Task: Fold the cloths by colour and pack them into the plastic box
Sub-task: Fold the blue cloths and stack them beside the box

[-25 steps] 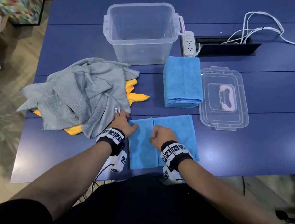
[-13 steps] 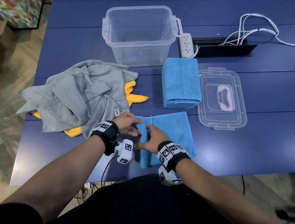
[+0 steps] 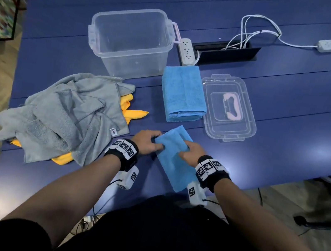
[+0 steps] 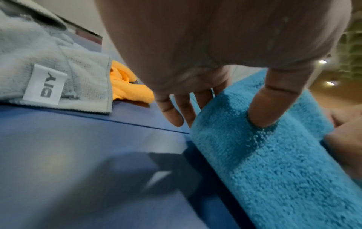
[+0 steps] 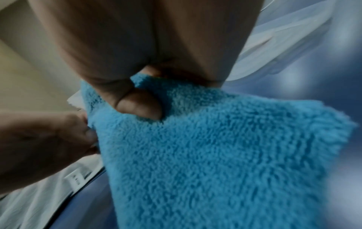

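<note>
Pinching the blue cloth (image 3: 172, 161) from both sides, you have it folded into a narrow strip on the tabletop (image 3: 293, 116), just on your side of the folded blue stack (image 3: 182, 93). Your left hand (image 3: 146, 142) curls onto its left edge, thumb (image 4: 274, 102) pressed into the pile; your right hand (image 3: 190, 153) grips the right edge, thumb (image 5: 137, 103) on top. Beyond the stack stands the plastic box (image 3: 130, 40), open, with nothing visible inside. Right of the stack lies the clear lid (image 3: 227, 107), close beside it. Left of the stack sits a heap of grey cloths (image 3: 70, 113) over yellow cloths (image 3: 132, 112).
</note>
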`<move>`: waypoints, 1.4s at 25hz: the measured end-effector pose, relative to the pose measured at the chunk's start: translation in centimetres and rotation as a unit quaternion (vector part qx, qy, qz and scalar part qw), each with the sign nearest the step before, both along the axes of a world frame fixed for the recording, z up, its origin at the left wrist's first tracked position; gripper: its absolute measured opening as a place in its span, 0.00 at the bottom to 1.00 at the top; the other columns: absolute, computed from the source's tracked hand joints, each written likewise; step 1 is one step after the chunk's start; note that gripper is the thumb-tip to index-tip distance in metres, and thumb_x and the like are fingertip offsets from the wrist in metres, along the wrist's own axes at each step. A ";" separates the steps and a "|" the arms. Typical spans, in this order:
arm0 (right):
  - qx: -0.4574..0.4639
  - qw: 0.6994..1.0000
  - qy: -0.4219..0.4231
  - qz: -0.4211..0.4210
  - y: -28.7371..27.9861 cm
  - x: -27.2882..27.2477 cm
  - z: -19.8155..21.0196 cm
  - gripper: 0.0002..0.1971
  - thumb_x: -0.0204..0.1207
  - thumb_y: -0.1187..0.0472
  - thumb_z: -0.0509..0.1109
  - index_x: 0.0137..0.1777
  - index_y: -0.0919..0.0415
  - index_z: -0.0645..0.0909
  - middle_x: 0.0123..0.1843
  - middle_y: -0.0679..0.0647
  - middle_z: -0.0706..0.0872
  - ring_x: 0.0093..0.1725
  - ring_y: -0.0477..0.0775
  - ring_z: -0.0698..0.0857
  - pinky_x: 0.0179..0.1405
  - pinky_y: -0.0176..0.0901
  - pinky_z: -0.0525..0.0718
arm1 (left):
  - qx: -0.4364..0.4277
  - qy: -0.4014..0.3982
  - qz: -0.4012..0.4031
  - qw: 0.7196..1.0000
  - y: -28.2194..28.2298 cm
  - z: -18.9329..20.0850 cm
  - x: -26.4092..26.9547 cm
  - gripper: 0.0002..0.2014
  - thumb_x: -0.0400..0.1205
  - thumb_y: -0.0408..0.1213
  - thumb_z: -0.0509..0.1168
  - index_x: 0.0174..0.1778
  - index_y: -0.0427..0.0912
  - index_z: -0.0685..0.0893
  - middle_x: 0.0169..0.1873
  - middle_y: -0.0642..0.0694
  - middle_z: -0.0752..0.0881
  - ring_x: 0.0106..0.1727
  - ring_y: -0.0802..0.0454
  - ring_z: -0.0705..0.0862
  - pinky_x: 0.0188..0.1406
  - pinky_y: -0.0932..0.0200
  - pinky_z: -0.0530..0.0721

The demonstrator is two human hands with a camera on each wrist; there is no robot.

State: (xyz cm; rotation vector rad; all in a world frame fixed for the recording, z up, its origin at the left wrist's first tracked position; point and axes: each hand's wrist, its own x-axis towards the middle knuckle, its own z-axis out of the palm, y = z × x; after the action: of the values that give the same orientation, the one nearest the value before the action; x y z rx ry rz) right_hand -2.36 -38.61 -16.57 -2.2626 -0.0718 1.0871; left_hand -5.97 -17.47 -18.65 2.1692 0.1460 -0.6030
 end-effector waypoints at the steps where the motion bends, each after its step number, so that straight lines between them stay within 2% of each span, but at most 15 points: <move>1: -0.019 0.999 0.015 -0.022 -0.8 0.3 -0.5 0.29 0.66 0.53 0.71 0.70 0.52 0.79 0.62 0.54 0.85 0.55 0.55 0.84 0.52 0.42 0.80 | 0.010 0.003 0.013 1.000 0.0 -0.6 0.1 0.12 0.73 0.51 0.71 0.44 0.47 0.84 0.41 0.51 0.89 0.45 0.51 0.86 0.48 0.56 0.82; 4: -0.061 0.997 0.054 0.012 -2.8 0.9 -2.1 0.22 0.65 0.51 0.79 0.60 0.51 0.82 0.56 0.52 0.85 0.55 0.55 0.85 0.52 0.42 0.82 | 0.075 0.020 0.015 0.997 0.5 -1.6 -0.1 0.10 0.83 0.48 0.66 0.47 0.45 0.80 0.43 0.48 0.86 0.46 0.47 0.85 0.43 0.57 0.77; 8: -0.049 0.997 0.062 0.001 -4.3 1.1 -3.4 0.13 0.72 0.50 0.76 0.55 0.52 0.84 0.52 0.54 0.88 0.50 0.55 0.88 0.53 0.50 0.88 | 0.090 0.016 0.032 0.995 0.5 -2.5 -0.6 0.16 0.86 0.49 0.60 0.59 0.40 0.81 0.52 0.42 0.87 0.53 0.42 0.85 0.45 0.59 0.75; 10: -0.053 0.998 -0.003 -0.026 -4.3 0.9 -3.3 0.09 0.76 0.49 0.72 0.49 0.53 0.82 0.45 0.53 0.87 0.39 0.52 0.87 0.45 0.46 0.87 | 0.079 0.012 0.062 0.995 0.5 -2.8 -0.7 0.18 0.87 0.50 0.59 0.62 0.41 0.81 0.53 0.42 0.87 0.54 0.42 0.85 0.46 0.59 0.76; 13: -0.123 0.989 -0.088 0.002 -4.0 0.6 -3.1 0.09 0.75 0.49 0.69 0.40 0.52 0.77 0.38 0.52 0.83 0.40 0.57 0.85 0.39 0.43 0.83 | 0.100 -0.006 0.072 0.992 0.2 -3.1 -0.5 0.17 0.85 0.54 0.61 0.59 0.45 0.81 0.49 0.44 0.87 0.53 0.42 0.84 0.51 0.52 0.81; 16: -0.191 0.977 -0.094 0.010 -3.2 0.2 -2.6 0.10 0.74 0.48 0.66 0.48 0.53 0.80 0.44 0.53 0.84 0.45 0.58 0.82 0.41 0.42 0.79 | 0.171 -0.016 0.068 0.983 -0.3 -3.1 -0.1 0.17 0.81 0.60 0.62 0.54 0.50 0.81 0.41 0.51 0.83 0.53 0.45 0.79 0.59 0.46 0.76; 19: -0.244 0.947 -0.204 0.052 -2.1 -0.2 -2.6 0.18 0.74 0.51 0.65 0.62 0.55 0.77 0.58 0.56 0.80 0.58 0.59 0.79 0.55 0.50 0.74 | 0.173 -0.020 0.105 0.979 -0.6 -3.2 0.0 0.18 0.79 0.64 0.63 0.49 0.53 0.81 0.40 0.53 0.84 0.52 0.46 0.80 0.59 0.47 0.74; 22: -0.166 0.959 -0.221 0.068 -1.3 -0.2 -2.9 0.23 0.75 0.52 0.67 0.70 0.54 0.73 0.64 0.58 0.76 0.64 0.61 0.76 0.60 0.50 0.76 | 0.176 0.023 0.151 0.973 0.1 -3.0 -0.1 0.21 0.75 0.68 0.65 0.40 0.53 0.76 0.36 0.55 0.84 0.48 0.48 0.83 0.60 0.48 0.74; 24: -0.106 0.979 -0.143 0.102 -0.9 -0.2 -3.0 0.21 0.77 0.54 0.68 0.70 0.55 0.74 0.61 0.55 0.81 0.62 0.58 0.80 0.57 0.44 0.78 | 0.214 0.050 0.148 0.964 1.2 -2.6 -0.1 0.23 0.73 0.70 0.65 0.39 0.51 0.76 0.36 0.54 0.83 0.48 0.48 0.82 0.60 0.47 0.67; 25: -0.084 0.984 -0.101 0.118 -0.6 -0.3 -3.0 0.19 0.77 0.55 0.70 0.67 0.55 0.76 0.54 0.52 0.84 0.57 0.56 0.82 0.53 0.40 0.78 | 0.233 0.051 0.148 0.960 2.0 -2.6 -0.2 0.24 0.72 0.70 0.65 0.39 0.51 0.77 0.38 0.53 0.84 0.49 0.47 0.81 0.61 0.46 0.67; 28: -0.072 0.985 -0.085 0.129 0.4 -0.8 -2.7 0.11 0.74 0.57 0.73 0.56 0.52 0.80 0.39 0.45 0.79 0.44 0.51 0.81 0.45 0.39 0.80 | 0.244 -0.066 0.184 0.950 4.0 -2.7 -1.4 0.25 0.71 0.69 0.68 0.44 0.50 0.77 0.46 0.50 0.81 0.53 0.45 0.78 0.59 0.44 0.74; 30: -0.081 0.979 -0.135 0.128 1.2 -0.8 -2.3 0.11 0.70 0.60 0.71 0.49 0.48 0.74 0.37 0.44 0.78 0.40 0.53 0.81 0.39 0.40 0.78 | 0.245 -0.185 0.138 0.942 3.8 -2.5 -2.9 0.25 0.74 0.68 0.64 0.48 0.48 0.78 0.49 0.49 0.79 0.53 0.44 0.78 0.55 0.46 0.75; 32: -0.055 0.978 -0.128 0.158 2.1 -0.7 -2.2 0.15 0.67 0.61 0.72 0.49 0.46 0.73 0.39 0.44 0.77 0.41 0.53 0.81 0.39 0.40 0.76 | 0.222 -0.217 0.008 0.950 2.5 -2.4 -4.7 0.31 0.73 0.73 0.57 0.55 0.49 0.80 0.57 0.48 0.81 0.60 0.43 0.78 0.60 0.46 0.73; 33: -0.042 0.976 -0.113 0.184 2.5 -0.8 -2.3 0.17 0.66 0.60 0.74 0.52 0.45 0.74 0.41 0.45 0.76 0.42 0.52 0.80 0.41 0.40 0.77 | 0.219 -0.191 -0.065 0.955 1.9 -2.7 -5.8 0.38 0.70 0.76 0.56 0.64 0.49 0.79 0.68 0.45 0.77 0.71 0.41 0.74 0.69 0.44 0.69; 35: -0.050 0.974 -0.085 0.206 2.9 -0.9 -2.6 0.21 0.64 0.59 0.78 0.55 0.45 0.76 0.44 0.46 0.76 0.43 0.51 0.80 0.45 0.41 0.80 | 0.237 -0.130 -0.161 0.949 1.1 -3.7 -7.5 0.53 0.65 0.80 0.58 0.81 0.48 0.64 0.85 0.44 0.55 0.86 0.42 0.50 0.83 0.40 0.49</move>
State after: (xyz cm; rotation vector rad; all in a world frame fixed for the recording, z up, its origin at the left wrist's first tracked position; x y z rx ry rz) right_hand -3.28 -35.68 -19.13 -2.4937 -0.5921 1.1148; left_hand -13.50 -16.35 -22.32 2.7477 -0.2348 -0.4859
